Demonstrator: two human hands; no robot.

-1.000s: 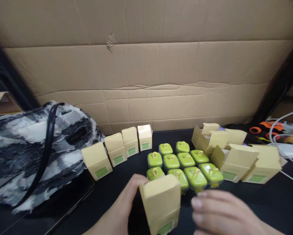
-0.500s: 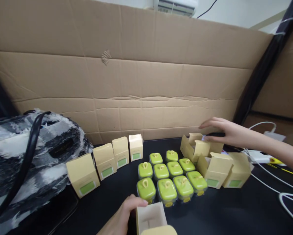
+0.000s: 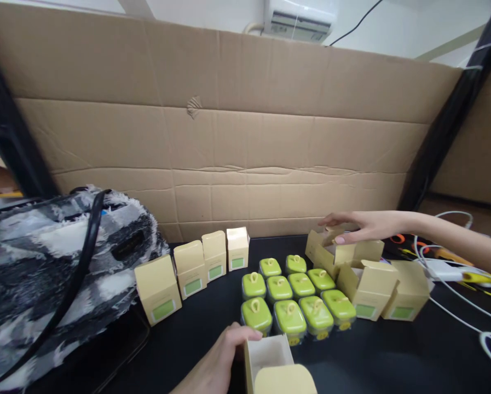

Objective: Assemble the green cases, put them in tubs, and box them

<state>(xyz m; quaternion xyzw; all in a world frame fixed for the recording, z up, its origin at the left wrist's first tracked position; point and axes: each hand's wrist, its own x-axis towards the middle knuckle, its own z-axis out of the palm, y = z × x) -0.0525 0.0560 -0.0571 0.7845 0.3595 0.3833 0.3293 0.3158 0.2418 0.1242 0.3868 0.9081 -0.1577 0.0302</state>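
At the bottom centre my left hand (image 3: 224, 355) grips an open cream box (image 3: 270, 350) by its left side, thumb over the rim. The box's white inside shows, with a flap standing at the near side. My right hand (image 3: 362, 225) is spread over an open-topped box (image 3: 325, 254) at the back right, thumb and fingers apart around its opening; firm contact cannot be made out. Between the hands, several small clear containers with green lids (image 3: 302, 285) and yellow loops stand in rows. More open cream boxes (image 3: 374, 290) stand just right of them.
Several closed cream boxes (image 3: 190, 268) line up on the left of the black table (image 3: 204, 312). A shaggy grey-and-black bag (image 3: 117, 273) lies at far left. White cables (image 3: 454, 312) and a power strip (image 3: 442, 271) are at right. A cardboard wall (image 3: 245, 137) closes off the back.
My right hand has lowered and moved slightly left over the back box. My left hand keeps its grip on the open box. The camera view has shifted a little.
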